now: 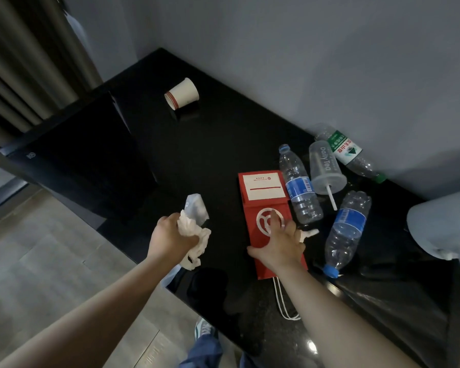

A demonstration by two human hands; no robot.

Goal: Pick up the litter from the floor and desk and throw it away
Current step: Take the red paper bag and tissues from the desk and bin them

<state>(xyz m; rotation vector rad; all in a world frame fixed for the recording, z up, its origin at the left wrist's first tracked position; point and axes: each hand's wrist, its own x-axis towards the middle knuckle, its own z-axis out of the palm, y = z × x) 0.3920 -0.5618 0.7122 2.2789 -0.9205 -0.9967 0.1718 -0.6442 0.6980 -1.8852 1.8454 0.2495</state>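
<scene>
My left hand [170, 236] grips a bundle of crumpled white tissue and clear plastic wrap [194, 224] above the black desk [210, 144]. My right hand [279, 243] lies with spread fingers on a flat red paper bag [263, 197], whose white cord handles hang toward me. A small white scrap [310, 233] lies just beyond its fingertips. To the right lie two clear bottles with blue labels [299, 187] [347, 229], a clear plastic cup with a straw [325, 168] and a green-labelled bottle [348, 155]. A paper cup [182, 93] lies tipped at the far end.
A grey wall runs behind the desk. A black cabinet or appliance [85, 155] stands at the desk's left end, with curtains behind it. Pale blue bedding or fabric [444, 224] overhangs the right edge. Wood-look floor [37, 261] lies on the left, with my shoe [205, 329] below.
</scene>
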